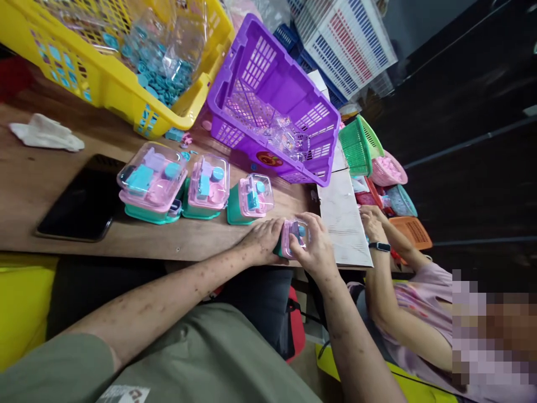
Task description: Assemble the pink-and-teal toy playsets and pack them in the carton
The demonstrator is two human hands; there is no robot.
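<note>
Near the table's front edge, a small toy box (287, 239) with a clear lid, pink tray and green base sits between my hands. My left hand (264, 240) is closed around its left side. My right hand (314, 246) grips it from the right, fingers over the far side of the lid and thumb on the near side. Three similar toy boxes stand in a row to the left: one close by (250, 200), one in the middle (206, 187) and one farthest left (152, 184). Blue and lilac pieces show under their lids.
Behind the row stand a yellow basket (113, 106) of blue caps and clear parts and a purple basket (277, 159) of clear parts. A black phone (79, 201) and white cloth (47, 133) lie left. At right, a co-worker's hands (373, 224) are near small baskets (356, 146).
</note>
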